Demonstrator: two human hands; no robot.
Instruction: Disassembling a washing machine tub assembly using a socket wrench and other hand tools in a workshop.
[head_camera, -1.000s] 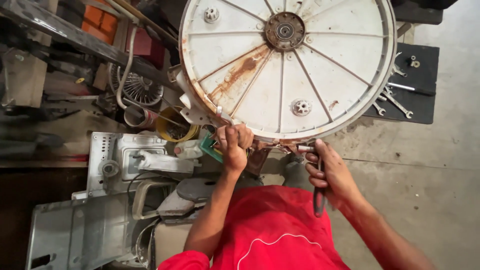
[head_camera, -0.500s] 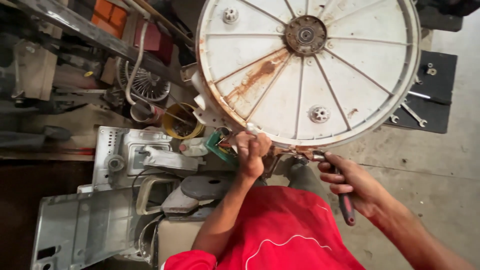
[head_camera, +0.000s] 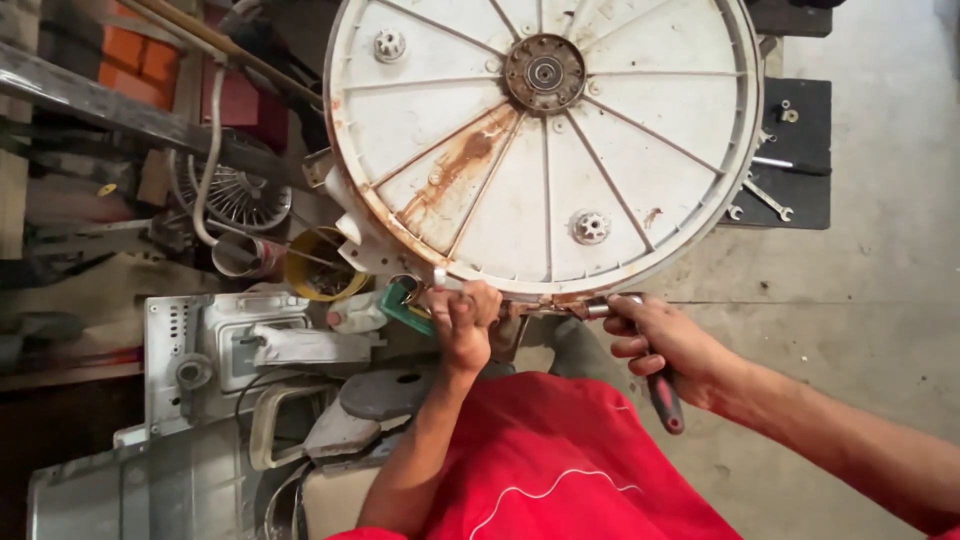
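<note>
A big round white washing machine tub (head_camera: 545, 140) with rust stains and a central metal hub fills the upper middle. My left hand (head_camera: 462, 320) grips the tub's lower rim, next to a green part (head_camera: 405, 307). My right hand (head_camera: 660, 345) is closed around a tool with a red and black handle (head_camera: 664, 400). The tool's metal head (head_camera: 600, 306) touches the tub's rusty bottom edge. My red shirt (head_camera: 545, 460) fills the bottom middle.
A black mat (head_camera: 790, 150) with wrenches and a screwdriver lies right of the tub on the concrete floor. Left of me stand metal appliance panels (head_camera: 210, 350), a yellow-rimmed can (head_camera: 320, 265), a fan part (head_camera: 235, 195) and hoses.
The view has shifted so the tub sits further right. My right hand has slid with the tool along the tub's lower rim; my left hand keeps its grip on the rim.
</note>
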